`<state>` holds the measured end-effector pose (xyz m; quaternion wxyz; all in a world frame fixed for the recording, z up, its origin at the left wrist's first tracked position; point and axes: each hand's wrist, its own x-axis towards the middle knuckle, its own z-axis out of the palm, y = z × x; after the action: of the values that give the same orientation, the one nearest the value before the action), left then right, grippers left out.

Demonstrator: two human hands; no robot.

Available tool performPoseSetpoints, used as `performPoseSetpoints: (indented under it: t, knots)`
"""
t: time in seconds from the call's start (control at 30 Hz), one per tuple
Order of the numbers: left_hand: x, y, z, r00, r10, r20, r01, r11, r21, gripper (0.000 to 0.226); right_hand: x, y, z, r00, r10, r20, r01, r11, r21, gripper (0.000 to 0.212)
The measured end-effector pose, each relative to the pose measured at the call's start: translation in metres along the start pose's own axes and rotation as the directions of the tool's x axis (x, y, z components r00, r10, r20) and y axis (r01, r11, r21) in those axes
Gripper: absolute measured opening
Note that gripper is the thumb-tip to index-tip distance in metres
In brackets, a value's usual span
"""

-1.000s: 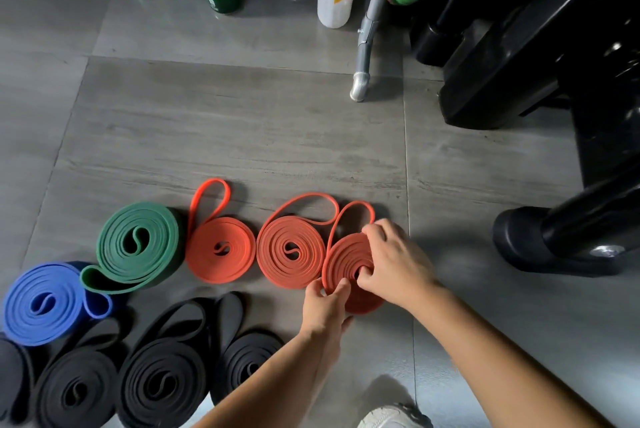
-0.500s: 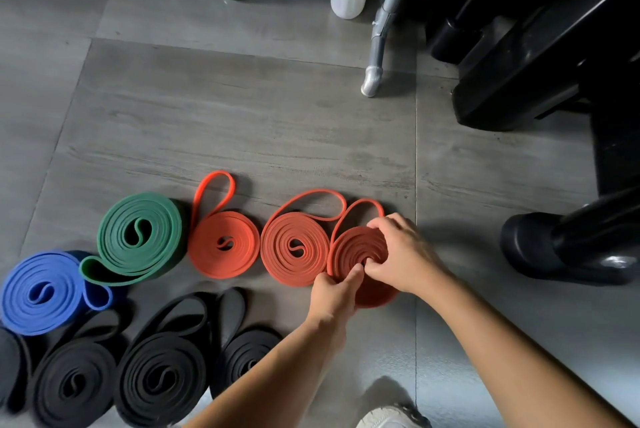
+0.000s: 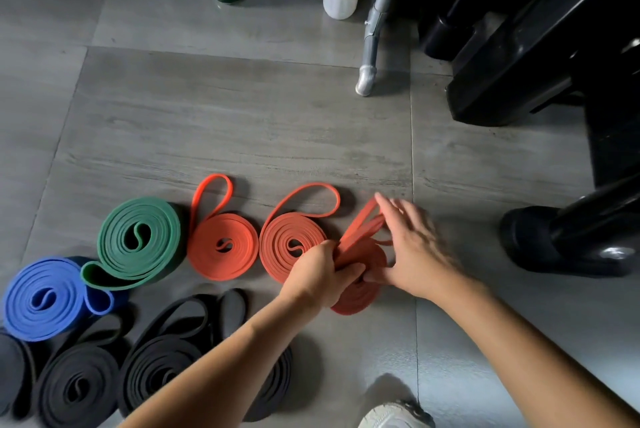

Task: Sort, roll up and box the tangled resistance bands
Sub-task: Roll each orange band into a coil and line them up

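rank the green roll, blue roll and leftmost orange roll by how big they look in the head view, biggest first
1. green roll and blue roll: look about alike; blue lies nearer the camera, so I won't rank them.
2. leftmost orange roll: plainly the smallest coil.

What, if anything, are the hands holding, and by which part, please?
The left hand grips the rightmost orange resistance band at the left edge of its coil; the right hand, fingers straight, lies over its loose tail.
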<state>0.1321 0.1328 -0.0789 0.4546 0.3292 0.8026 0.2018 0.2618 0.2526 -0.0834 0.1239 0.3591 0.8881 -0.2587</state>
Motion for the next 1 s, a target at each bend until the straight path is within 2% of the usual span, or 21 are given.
performPoseSetpoints:
  t: [0.07,0.13,0.17,0.23,0.3,0.37,0.43,0.5,0.57,0.63,0.7,0.8,0.9,1.0]
  knots:
    - [-0.003,0.002,-0.009,0.994,0.096,0.043,-0.102,0.978,0.181,0.03,0.002,-0.012,-0.001,0.976,-0.213,0.052,0.218,0.967,-0.132,0.124]
    - [-0.004,0.003,-0.018,0.98,0.169,0.1,-0.191,0.942,0.275,0.036,0.009,-0.024,0.0,0.925,-0.341,0.169,0.367,0.916,-0.162,0.105]
    - [-0.005,0.002,-0.023,0.974,0.19,0.124,-0.218,0.933,0.286,0.039,0.011,-0.028,-0.002,0.917,-0.333,0.221,0.364,0.924,-0.119,0.09]
    - [-0.007,-0.002,-0.037,0.97,0.2,0.136,-0.23,0.939,0.256,0.037,0.014,-0.029,-0.006,0.931,-0.228,0.286,0.23,0.973,0.026,0.064]
    - [-0.009,-0.01,-0.049,0.977,0.18,0.112,-0.197,0.967,0.162,0.033,0.012,-0.026,-0.01,0.94,-0.124,0.317,0.053,0.973,0.223,0.055]
    - [-0.013,-0.019,-0.056,0.985,0.161,0.061,-0.163,0.986,0.027,0.027,0.01,-0.03,-0.007,0.95,-0.109,0.294,-0.039,0.89,0.454,0.051]
    - [-0.019,-0.028,-0.057,0.994,0.113,0.002,-0.112,0.983,-0.145,0.02,0.01,-0.042,0.001,0.951,-0.12,0.285,-0.087,0.781,0.619,0.058]
    - [-0.024,-0.037,-0.056,0.999,0.016,-0.045,-0.029,0.951,-0.309,0.017,0.011,-0.057,0.011,0.949,-0.11,0.297,-0.118,0.749,0.652,0.072]
    - [-0.029,-0.045,-0.051,0.994,-0.089,-0.067,0.049,0.891,-0.452,0.013,0.014,-0.068,0.017,0.946,-0.056,0.318,-0.129,0.838,0.531,0.081]
    - [-0.034,-0.049,-0.044,0.972,-0.226,-0.069,0.126,0.743,-0.657,0.014,0.022,-0.074,0.015,0.935,-0.021,0.354,-0.118,0.924,0.365,0.086]
    - [-0.037,-0.048,-0.035,0.916,-0.402,-0.001,0.205,0.47,-0.859,0.026,0.037,-0.082,0.006,0.911,-0.048,0.41,-0.05,0.973,0.224,0.091]
    - [-0.033,-0.037,-0.026,0.838,-0.525,0.15,0.24,0.106,-0.965,0.03,0.066,-0.1,-0.009,0.862,-0.105,0.496,0.136,0.99,-0.028,0.081]
    - [-0.023,-0.026,-0.022,0.772,-0.582,0.255,0.251,-0.09,-0.964,0.033,0.089,-0.121,-0.015,0.82,-0.12,0.56,0.29,0.93,-0.225,0.066]
    - [-0.014,-0.023,-0.018,0.729,-0.61,0.309,0.244,-0.19,-0.951,0.037,0.097,-0.131,-0.009,0.819,-0.091,0.567,0.346,0.866,-0.361,0.08]
